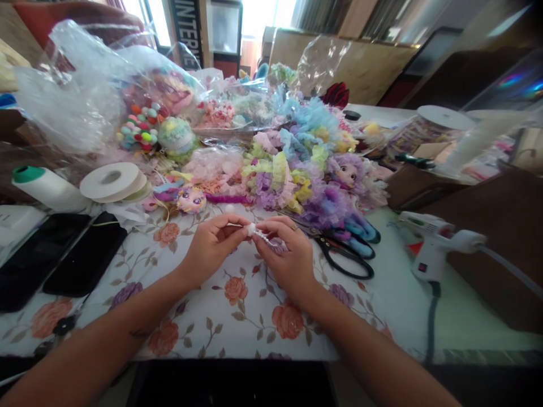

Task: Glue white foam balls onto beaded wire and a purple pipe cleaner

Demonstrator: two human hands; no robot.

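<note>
My left hand (214, 243) is closed, its thumb and index finger pinching a small white piece (251, 229) above the flowered tablecloth. My right hand (286, 254) is closed too, its fingertips against the same piece and on a thin white strand (262, 237) that looks beaded. Exactly what the white piece is, I cannot make out. Close to my right hand lie scissors (345, 257) with black handles. Beyond my hands rests a small doll head (190, 199) with large painted eyes, beside a heap of pastel ruffled trim (271, 175).
A white glue gun (428, 243) stands at the right by a brown box (496, 243). On the left are two dark phones (85, 254), a white ribbon roll (112, 182) and a thread cone (51, 189). Clear plastic bags (80, 96) and pompoms (142, 127) crowd the back.
</note>
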